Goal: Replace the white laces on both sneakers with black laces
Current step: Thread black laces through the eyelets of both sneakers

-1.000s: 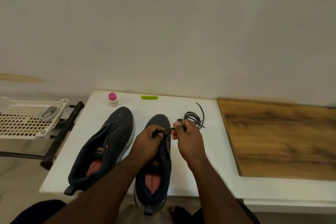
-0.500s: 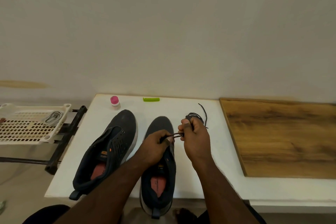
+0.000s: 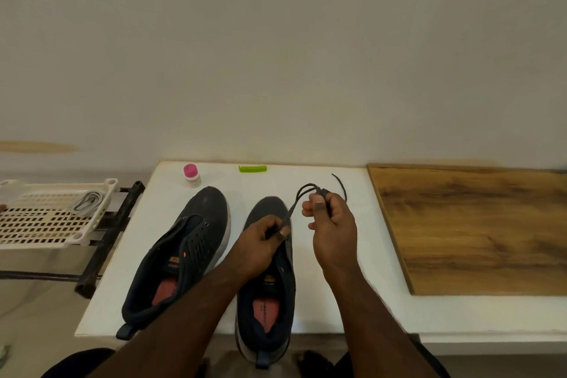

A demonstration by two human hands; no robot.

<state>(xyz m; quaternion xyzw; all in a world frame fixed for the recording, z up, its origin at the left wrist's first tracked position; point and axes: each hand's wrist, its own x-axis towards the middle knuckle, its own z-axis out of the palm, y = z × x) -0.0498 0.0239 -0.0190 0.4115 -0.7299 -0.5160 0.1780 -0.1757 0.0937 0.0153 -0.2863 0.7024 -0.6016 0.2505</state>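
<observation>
Over the white tabletop point(image 3: 331, 301), I hold a bundled black lace point(image 3: 302, 193) between both hands, above the toe of the right-hand sneaker point(image 3: 270, 279). My right hand point(image 3: 329, 224) clenches its grip around the coiled bulk of the lace, keeping the loops gathered so they do not tangle; one free tail pokes out past the knuckles toward the wall. My left hand point(image 3: 264, 239) pinches a strand drawn out of the bundle, its grip closed on the lace just over the shoe's forward eyelets, apparently to free an end for threading.

Both sneakers lie side by side, toes to the wall and heels at the near edge, openings up so the eyelets face me. The left-hand sneaker point(image 3: 184, 248) sits angled and untouched. Neither shows a lace in its eyelets, so I judge the white laces are already out; a pale coil in the slatted tray point(image 3: 36, 224) off the left may be them, though I cannot be sure. A pink-capped bottle point(image 3: 191, 175) and a green strip point(image 3: 252, 168) rest at the back edge, clear of the work.
</observation>
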